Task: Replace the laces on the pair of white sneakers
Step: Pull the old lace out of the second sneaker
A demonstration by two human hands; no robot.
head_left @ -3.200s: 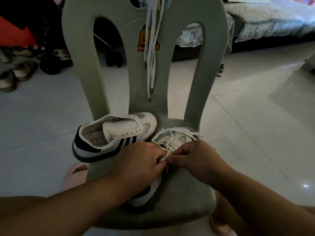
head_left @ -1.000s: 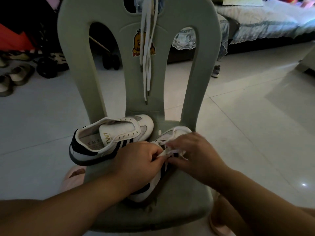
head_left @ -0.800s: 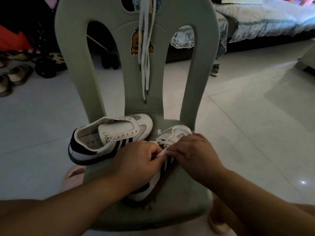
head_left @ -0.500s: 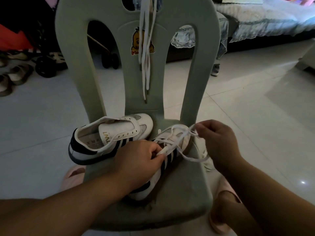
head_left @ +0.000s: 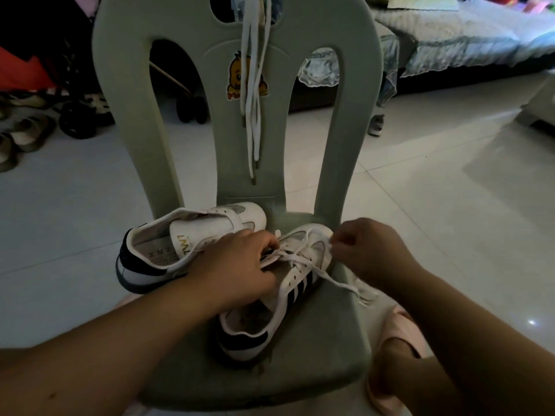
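Pinched a loop of flat white shoelace (head_left: 301, 256) at the toe end in the curled right hand (head_left: 371, 250); gripped another strand over the tongue with the left hand (head_left: 237, 265). Sat threaded in a black-striped white leather sneaker (head_left: 288, 298) on a pale green plastic chair (head_left: 318, 355), beside its unlaced twin (head_left: 156, 247). Dangled spare white laces (head_left: 255, 100) down the backrest.

I see a pale green plastic chair (head_left: 324, 331) standing on a glossy tiled floor (head_left: 450, 220), with a duck sticker (head_left: 237, 76) on its backrest. Sandals (head_left: 30, 133) and dark wheels (head_left: 75, 121) sit far left. A bed (head_left: 450, 34) with a frilled cover lies far right.
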